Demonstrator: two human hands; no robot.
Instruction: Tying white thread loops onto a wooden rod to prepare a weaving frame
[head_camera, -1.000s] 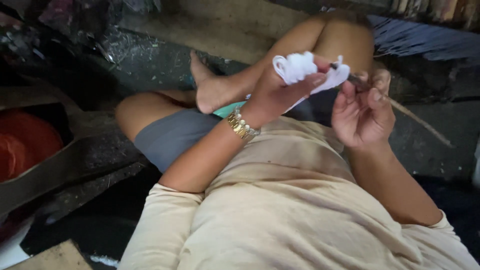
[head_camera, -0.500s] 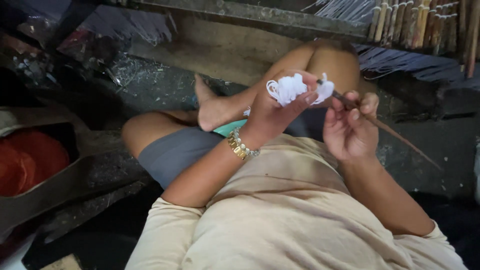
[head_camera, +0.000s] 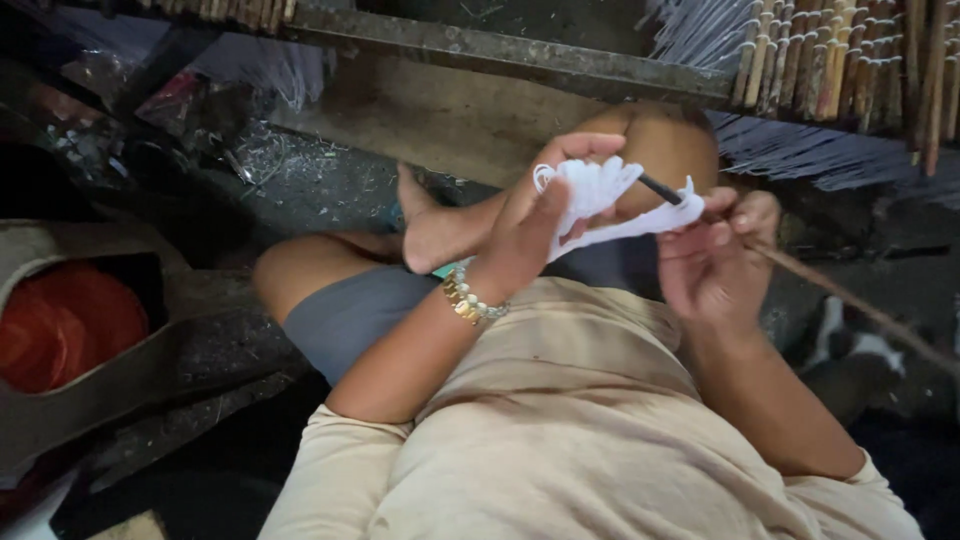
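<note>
Dark gritty floor (head_camera: 330, 180), bamboo rack (head_camera: 830, 50)

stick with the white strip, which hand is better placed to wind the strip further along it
Left, probably: the left hand already grips the white strip at the stick tip, while the right hand holds the stick.
</note>
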